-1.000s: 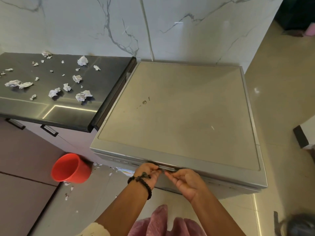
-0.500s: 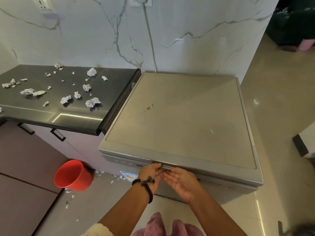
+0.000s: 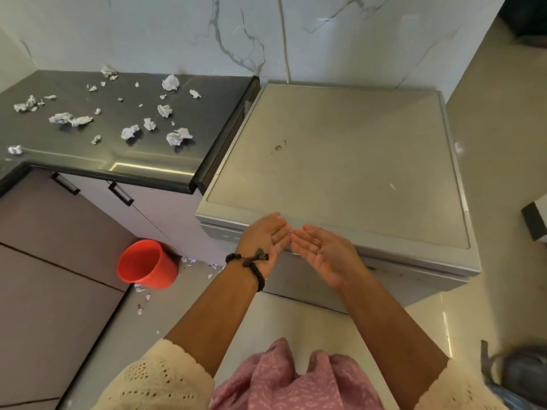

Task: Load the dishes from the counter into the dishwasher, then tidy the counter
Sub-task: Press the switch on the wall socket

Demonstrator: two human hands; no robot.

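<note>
A silver dishwasher (image 3: pixel 340 161) stands against the marble wall, its door shut. My left hand (image 3: pixel 266 239), with a dark bead bracelet at the wrist, and my right hand (image 3: pixel 322 253) hover palm-up in front of the door's top edge, fingers relaxed and holding nothing. Their fingertips nearly meet. To the left, the dark counter (image 3: pixel 118 161) carries several crumpled paper scraps (image 3: pixel 179 137). No dishes are visible on it.
A red bucket (image 3: pixel 146 265) lies tilted on the floor at the counter's base with several paper bits (image 3: pixel 139 309) scattered around it. Cabinet doors with black handles (image 3: pixel 120 193) sit under the counter. A dark object (image 3: pixel 532 220) stands at the right edge.
Both hands have let go of the dishwasher door's top edge and pulled back slightly, turning palm-up with fingers relaxed. The camera has risen and pulled back, showing more counter.
</note>
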